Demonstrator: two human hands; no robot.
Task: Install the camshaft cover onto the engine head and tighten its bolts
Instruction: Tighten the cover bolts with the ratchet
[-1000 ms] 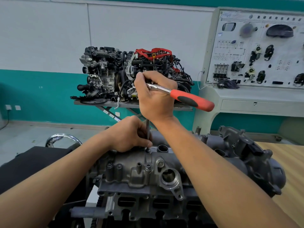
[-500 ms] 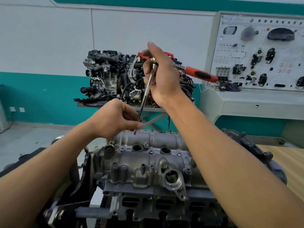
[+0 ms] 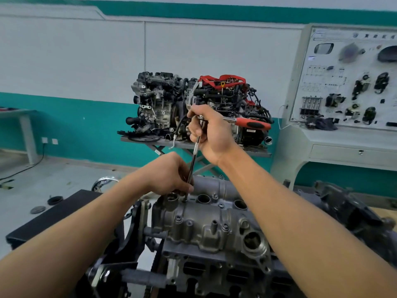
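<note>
The grey cast camshaft cover (image 3: 206, 224) sits on the engine head (image 3: 214, 274) in front of me. A ratchet wrench with a red and black handle (image 3: 252, 124) carries a long steel extension (image 3: 193, 160) that slants down to a bolt (image 3: 184, 200) at the cover's far left edge. My right hand (image 3: 211, 134) grips the ratchet head at the top. My left hand (image 3: 169, 175) pinches the lower end of the extension just above the bolt. Several other bolt heads show along the cover.
A second engine (image 3: 193, 108) stands on a metal stand behind. A white training panel (image 3: 352, 82) with mounted parts is at the right. A black pad (image 3: 53, 214) lies at the left, with round caps (image 3: 54, 200) on the floor.
The wrench came up off a bolt near the cover's middle, swung left, and its tip now sits on a bolt at the far left edge. My left hand followed the extension down.
</note>
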